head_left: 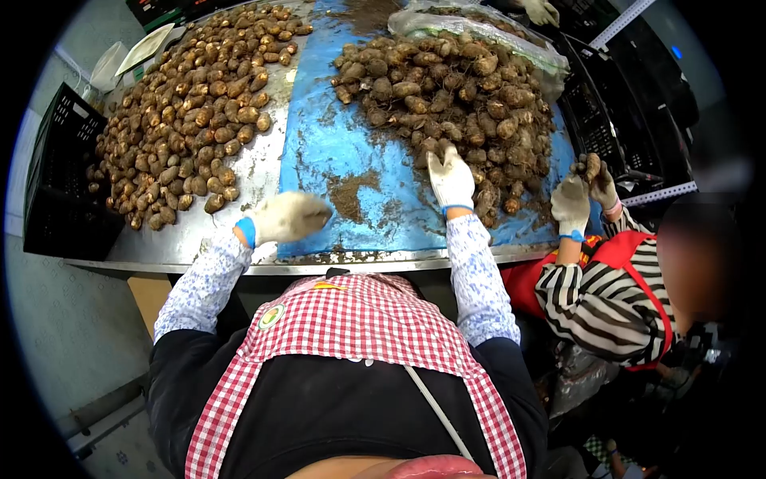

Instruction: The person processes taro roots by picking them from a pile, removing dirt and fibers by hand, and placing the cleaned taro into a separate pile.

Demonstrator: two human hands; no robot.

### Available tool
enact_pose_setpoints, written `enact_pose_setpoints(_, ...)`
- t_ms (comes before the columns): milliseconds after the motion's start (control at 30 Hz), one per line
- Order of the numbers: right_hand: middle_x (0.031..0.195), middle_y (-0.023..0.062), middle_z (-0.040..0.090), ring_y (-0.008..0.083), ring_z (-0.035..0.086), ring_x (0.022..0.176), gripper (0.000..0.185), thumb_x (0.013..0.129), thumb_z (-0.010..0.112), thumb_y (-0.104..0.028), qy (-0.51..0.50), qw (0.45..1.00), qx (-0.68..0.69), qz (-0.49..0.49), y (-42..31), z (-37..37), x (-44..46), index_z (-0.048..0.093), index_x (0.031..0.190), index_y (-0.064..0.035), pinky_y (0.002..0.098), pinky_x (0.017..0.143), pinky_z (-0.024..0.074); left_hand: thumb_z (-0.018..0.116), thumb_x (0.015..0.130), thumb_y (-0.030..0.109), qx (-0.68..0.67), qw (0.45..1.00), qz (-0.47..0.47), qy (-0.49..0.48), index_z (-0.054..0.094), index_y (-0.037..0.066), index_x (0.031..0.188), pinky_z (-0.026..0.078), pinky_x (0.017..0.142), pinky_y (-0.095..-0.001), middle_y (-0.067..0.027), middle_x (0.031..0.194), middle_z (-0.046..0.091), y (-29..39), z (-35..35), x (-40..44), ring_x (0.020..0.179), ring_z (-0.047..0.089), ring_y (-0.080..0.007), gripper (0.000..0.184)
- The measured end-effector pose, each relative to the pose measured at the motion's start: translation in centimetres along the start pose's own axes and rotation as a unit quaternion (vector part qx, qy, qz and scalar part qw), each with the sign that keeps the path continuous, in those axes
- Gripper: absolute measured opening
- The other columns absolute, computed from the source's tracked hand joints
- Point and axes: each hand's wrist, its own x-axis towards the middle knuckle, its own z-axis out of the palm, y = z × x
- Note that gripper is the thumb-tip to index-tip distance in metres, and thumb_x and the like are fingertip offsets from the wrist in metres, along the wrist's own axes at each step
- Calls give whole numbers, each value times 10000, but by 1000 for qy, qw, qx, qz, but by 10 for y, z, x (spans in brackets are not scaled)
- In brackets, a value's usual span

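Note:
My right hand, in a pale work glove with a blue cuff, reaches to the near edge of a heap of hairy, soil-covered taro. Its thumb and fingers close about a taro at that edge. Over the blue sheet, near its left border, my left hand is gloved too and smeared by motion. Its fingers cannot be made out, nor whether they hold anything. Left of it, cleaner brown taro are spread on the bare metal table.
A black crate stands at the table's left end, and more black crates line the right side. At right, a co-worker's gloved hands hold a taro. Clear plastic lies behind the heap. Loose soil dirties the sheet.

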Motion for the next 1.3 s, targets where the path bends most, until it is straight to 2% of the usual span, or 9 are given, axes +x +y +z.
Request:
enact_pose_setpoints(200, 788, 172, 706, 348, 703, 768, 597, 856, 667, -463, -112, 978, -175, 4, -20, 24, 35, 559, 1186, 23, 436, 688, 556, 522, 986, 233, -184, 978, -23, 95, 642, 46, 1219, 548, 846, -319, -142, 1090, 697, 48, -16, 61, 967, 673, -254, 322)
enact_pose_setpoints(433, 1280, 207, 559, 292, 583, 1145, 487, 861, 703, -202, -125, 890, 436, 31, -10, 21, -8, 480, 1252, -17, 462, 1001, 489, 479, 997, 498, -662, 718, -182, 120, 368, -16, 1410, 554, 868, -439, -291, 1371, 427, 13, 31, 130, 1043, 608, -318, 669)
enact_pose_setpoints(533, 1172, 128, 609, 232, 599, 1095, 543, 807, 760, -94, -138, 909, 384, -83, -39, 3, -34, 503, 1281, -30, 386, 977, 500, 480, 985, 542, -789, 579, -184, 90, 557, 41, 1099, 472, 487, -331, -121, 771, 596, 27, 40, 141, 556, 551, -210, 520)
enact_pose_setpoints(767, 973, 189, 669, 339, 674, 859, 349, 862, 698, -191, -64, 956, 112, -265, -67, -19, -27, 586, 1145, -21, 395, 711, 545, 511, 1007, 401, -649, 723, -196, 133, 550, 102, 854, 273, 381, -257, 18, 580, 464, 43, -1, 105, 416, 351, -98, 338)
enact_pose_setpoints(833, 822, 171, 663, 359, 665, 726, 219, 890, 647, -157, -21, 945, 124, -303, -72, -8, -26, 599, 1058, -25, 440, 616, 525, 540, 995, 269, -194, 915, -51, 349, 575, 60, 902, 386, 440, -285, -14, 695, 567, 27, 14, 109, 503, 487, -136, 232)
enact_pose_setpoints(900, 807, 177, 659, 361, 666, 720, 185, 898, 635, -144, -27, 963, 116, -240, -78, 0, -24, 596, 1030, -19, 446, 613, 524, 569, 940, 49, 271, 817, 69, 504, 616, -9, 1021, 535, 615, -362, -112, 964, 687, -9, 61, 114, 752, 677, -229, 110)
enact_pose_setpoints(1100, 696, 135, 627, 321, 598, 555, 301, 1014, 464, -298, 34, 945, 147, -289, -55, 68, -20, 566, 974, -17, 391, 520, 489, 620, 922, 136, 13, 918, -52, 393, 650, 44, 1139, 552, 702, -315, -90, 1040, 695, 37, 16, 86, 898, 680, -229, 237)
enact_pose_setpoints(1233, 588, 41, 524, 155, 385, 356, 199, 1037, 443, -286, -330, 505, 748, 277, -73, 57, -35, 506, 964, -111, 300, 308, 289, 600, 959, 260, -268, 797, -20, 540, 646, -8, 1074, 502, 536, -311, -91, 797, 655, 3, 51, 115, 624, 616, -209, 295)
enact_pose_setpoints(1300, 573, 37, 515, 143, 399, 373, 197, 1030, 459, -286, -172, 810, 559, 47, -55, 109, -24, 504, 959, -108, 296, 329, 327, 544, 984, 330, -586, 680, -188, 399, 654, -20, 1015, 392, 403, -297, -54, 668, 561, 24, 32, 97, 463, 478, -136, 368)
